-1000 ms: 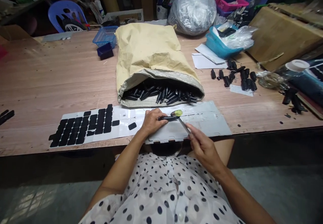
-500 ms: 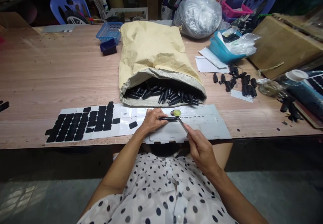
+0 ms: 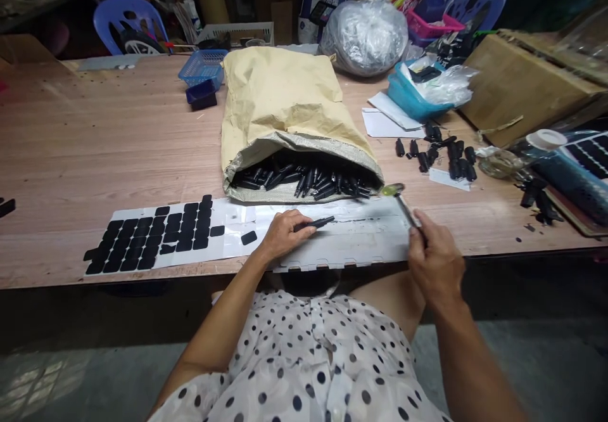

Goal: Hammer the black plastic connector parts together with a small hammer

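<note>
My left hand [image 3: 284, 232] is closed round a slim black pen-like part [image 3: 317, 223], pressing it against a grey sheet [image 3: 365, 238] at the table's front edge. My right hand [image 3: 434, 254] grips a thin metal tool with a yellow-green rounded head [image 3: 393, 189], held off to the right of the part and apart from it. Just behind lies an open tan paper sack [image 3: 285, 111] on its side, its mouth full of several black parts [image 3: 304, 180]. A white sheet carrying several black rectangular pads [image 3: 156, 235] lies to the left of my left hand.
A heap of short black pieces [image 3: 446, 153] lies at the right. Behind it are a blue tray with plastic bags [image 3: 418, 89], papers, a cardboard box [image 3: 527, 80] and a silver bag [image 3: 363, 35]. A blue basket [image 3: 202, 70] stands at the back. Blue plastic chairs stand beyond the wooden table [image 3: 95, 149].
My right hand has swung the green-headed tool away to the right, off the black part. My left hand still holds the part in the same place.
</note>
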Motion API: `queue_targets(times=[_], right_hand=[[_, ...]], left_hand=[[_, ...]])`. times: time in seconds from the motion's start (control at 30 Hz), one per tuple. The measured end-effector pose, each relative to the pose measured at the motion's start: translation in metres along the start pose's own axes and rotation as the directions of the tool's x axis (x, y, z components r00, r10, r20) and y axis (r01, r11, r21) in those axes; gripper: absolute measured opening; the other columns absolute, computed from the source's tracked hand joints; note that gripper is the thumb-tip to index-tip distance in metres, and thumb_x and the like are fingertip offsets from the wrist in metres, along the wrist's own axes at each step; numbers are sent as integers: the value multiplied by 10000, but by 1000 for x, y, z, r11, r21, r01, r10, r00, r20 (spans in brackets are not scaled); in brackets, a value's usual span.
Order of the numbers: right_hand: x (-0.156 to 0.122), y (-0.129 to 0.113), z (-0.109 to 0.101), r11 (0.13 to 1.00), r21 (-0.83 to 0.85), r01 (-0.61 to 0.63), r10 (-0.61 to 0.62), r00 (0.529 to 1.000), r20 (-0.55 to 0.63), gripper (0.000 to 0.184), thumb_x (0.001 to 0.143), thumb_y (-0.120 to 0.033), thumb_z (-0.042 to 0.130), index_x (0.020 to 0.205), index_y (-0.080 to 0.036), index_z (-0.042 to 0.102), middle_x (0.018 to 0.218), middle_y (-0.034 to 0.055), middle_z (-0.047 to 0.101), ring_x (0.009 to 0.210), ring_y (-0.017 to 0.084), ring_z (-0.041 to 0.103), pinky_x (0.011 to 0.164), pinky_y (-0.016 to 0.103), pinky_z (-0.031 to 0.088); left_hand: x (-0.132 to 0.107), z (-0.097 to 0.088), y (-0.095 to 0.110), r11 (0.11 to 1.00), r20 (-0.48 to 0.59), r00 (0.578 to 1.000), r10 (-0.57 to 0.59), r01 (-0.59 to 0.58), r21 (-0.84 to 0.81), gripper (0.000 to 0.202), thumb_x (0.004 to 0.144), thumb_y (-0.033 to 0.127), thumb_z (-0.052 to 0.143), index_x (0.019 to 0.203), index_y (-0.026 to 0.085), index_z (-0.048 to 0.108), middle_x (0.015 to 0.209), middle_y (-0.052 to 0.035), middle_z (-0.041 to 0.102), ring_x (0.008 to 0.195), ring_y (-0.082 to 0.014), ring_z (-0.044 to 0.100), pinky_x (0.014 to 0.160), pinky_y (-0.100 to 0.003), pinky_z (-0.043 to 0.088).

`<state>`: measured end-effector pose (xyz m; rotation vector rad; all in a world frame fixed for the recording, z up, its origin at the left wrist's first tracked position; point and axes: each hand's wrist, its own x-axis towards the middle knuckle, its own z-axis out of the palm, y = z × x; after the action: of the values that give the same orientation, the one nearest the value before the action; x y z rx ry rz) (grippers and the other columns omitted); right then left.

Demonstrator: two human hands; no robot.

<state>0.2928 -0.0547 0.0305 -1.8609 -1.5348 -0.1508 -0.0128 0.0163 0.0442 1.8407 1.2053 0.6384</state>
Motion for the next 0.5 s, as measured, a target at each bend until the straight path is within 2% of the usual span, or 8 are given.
queue_targets(times=[0.07,0.1,0.17,0.23,0.27,0.37,0.43,0.5], right_hand=[[18,30,2,987,-139,-80,81,997,4,386,935,-294,537,1243,-215,756,855,116,621,799,274,580,759,426,484],[24,43,4,975,-188,-117,120,993,9,381,918,-274,537,1207,-193,773,825,119,597,766,271,553,746,439,463],[33,62,11,955,-249,-162,169,986,7,390,897,-245,522,1168,-159,789,791,128,575,723,264,512,713,444,425],[35,69,17,938,-283,-201,206,978,-13,406,891,-244,510,1169,-146,790,815,153,590,739,278,510,699,448,404],[34,69,19,930,-293,-221,223,975,-27,412,892,-252,508,1178,-149,787,846,168,603,770,295,522,702,453,403],[30,59,21,913,-302,-273,268,962,-58,426,904,-277,493,1209,-179,775,957,196,626,911,357,553,745,488,426],[32,49,19,901,-310,-302,307,951,-33,435,913,-285,481,1227,-184,763,1035,210,632,1001,391,557,791,527,442],[37,38,14,884,-330,-331,358,933,25,455,919,-272,462,1252,-154,748,1115,237,637,1074,424,557,840,577,444]], left_hand=[[-20,-3,13,988,81,997,-18,30,-153,282,939,413,613,1031,198,771,919,-39,694,806,-174,600,748,-303,483],[-31,-4,19,972,162,986,-25,62,-228,323,959,447,579,1051,193,755,914,-37,690,774,-163,588,712,-288,473],[-53,-1,27,937,365,931,-28,152,-315,361,967,485,553,1054,187,738,878,-27,687,726,-146,576,674,-266,456],[-72,8,27,928,489,869,-76,241,-285,343,957,468,560,1038,185,737,859,-22,700,734,-147,593,691,-257,459],[-78,14,23,931,505,853,-132,281,-232,329,956,446,556,1034,185,740,866,-24,713,756,-155,610,713,-257,468],[-89,37,6,914,430,823,-371,406,12,332,976,391,507,1056,178,748,960,-59,764,878,-208,679,816,-292,505],[-90,51,-7,856,333,789,-516,485,177,349,997,374,479,1110,183,749,1093,-95,779,1021,-261,707,908,-329,513],[-90,61,-16,800,232,772,-591,526,288,354,1004,367,485,1206,213,731,1220,-104,764,1158,-293,693,973,-345,506]])
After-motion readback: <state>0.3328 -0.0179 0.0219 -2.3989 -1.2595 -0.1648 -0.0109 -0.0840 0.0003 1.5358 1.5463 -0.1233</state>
